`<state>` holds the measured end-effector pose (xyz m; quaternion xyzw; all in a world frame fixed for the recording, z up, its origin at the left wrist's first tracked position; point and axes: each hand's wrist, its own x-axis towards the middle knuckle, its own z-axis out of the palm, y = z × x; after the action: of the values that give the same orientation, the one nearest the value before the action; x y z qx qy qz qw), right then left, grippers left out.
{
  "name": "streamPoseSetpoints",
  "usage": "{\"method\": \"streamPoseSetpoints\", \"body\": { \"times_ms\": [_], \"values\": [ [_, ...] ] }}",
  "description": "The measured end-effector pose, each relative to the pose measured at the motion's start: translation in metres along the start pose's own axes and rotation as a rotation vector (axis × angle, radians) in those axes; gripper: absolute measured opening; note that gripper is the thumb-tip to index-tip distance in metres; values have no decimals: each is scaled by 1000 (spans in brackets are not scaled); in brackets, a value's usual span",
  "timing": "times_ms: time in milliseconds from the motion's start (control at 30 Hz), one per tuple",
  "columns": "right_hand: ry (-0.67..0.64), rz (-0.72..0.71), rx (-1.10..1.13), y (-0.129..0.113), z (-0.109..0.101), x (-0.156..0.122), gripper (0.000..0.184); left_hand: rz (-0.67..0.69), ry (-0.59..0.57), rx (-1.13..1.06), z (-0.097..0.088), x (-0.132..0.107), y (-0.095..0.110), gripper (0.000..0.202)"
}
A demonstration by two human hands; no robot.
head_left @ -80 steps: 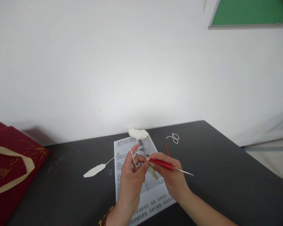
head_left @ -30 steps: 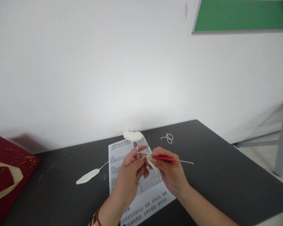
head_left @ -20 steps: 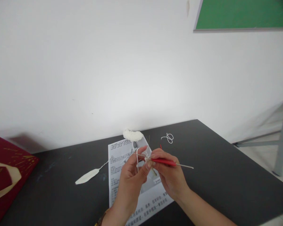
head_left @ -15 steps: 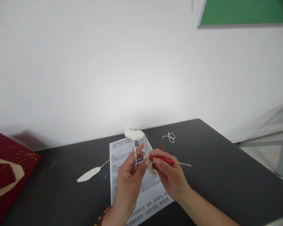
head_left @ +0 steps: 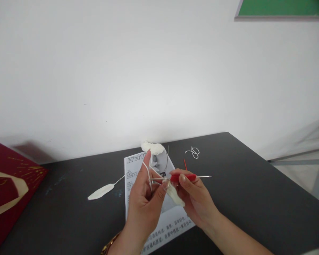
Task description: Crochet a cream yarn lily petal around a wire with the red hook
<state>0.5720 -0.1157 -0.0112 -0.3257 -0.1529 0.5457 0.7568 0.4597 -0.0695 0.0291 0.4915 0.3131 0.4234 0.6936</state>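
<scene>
My right hand (head_left: 195, 193) grips a crochet hook (head_left: 184, 177) by its red handle; one metal end sticks out to the right, the other points left toward my left hand. Between thumb and fingers, my left hand (head_left: 147, 202) pinches a cream crocheted piece (head_left: 175, 196), which hangs down to the right. White yarn runs over my raised left index finger and crosses the hook's shaft. The exact stitch at the hook is hidden by the fingertips. Behind the hands lies a bundle of cream yarn (head_left: 152, 147).
A printed sheet (head_left: 159, 232) lies under my hands on the black table (head_left: 69, 205). To the left are a leaf-shaped cream crocheted piece (head_left: 101, 191) and a red bag (head_left: 16, 184). A coil of white cord (head_left: 194, 152) and a thin red stick (head_left: 185, 164) lie to the right.
My left index finger has lifted, stretching the yarn upward. The hook has turned in my right hand, its handle showing broader and more level. The crocheted piece is more exposed; the view has shifted slightly.
</scene>
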Motion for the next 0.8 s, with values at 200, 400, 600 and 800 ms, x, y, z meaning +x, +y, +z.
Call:
{"method": "streamPoseSetpoints", "body": {
  "times_ms": [200,400,600,800],
  "values": [
    [11,37,74,-1,0,1,18,-75,-89,-30,-5,3,7,76],
    [35,216,224,-3,2,0,19,-124,-131,-45,-10,3,11,75],
    [-42,202,226,-4,2,0,17,-147,-146,16,-10,0,10,75],
    [-118,37,105,-9,3,2,25,-185,-182,71,-11,-1,11,76]
  ]
}}
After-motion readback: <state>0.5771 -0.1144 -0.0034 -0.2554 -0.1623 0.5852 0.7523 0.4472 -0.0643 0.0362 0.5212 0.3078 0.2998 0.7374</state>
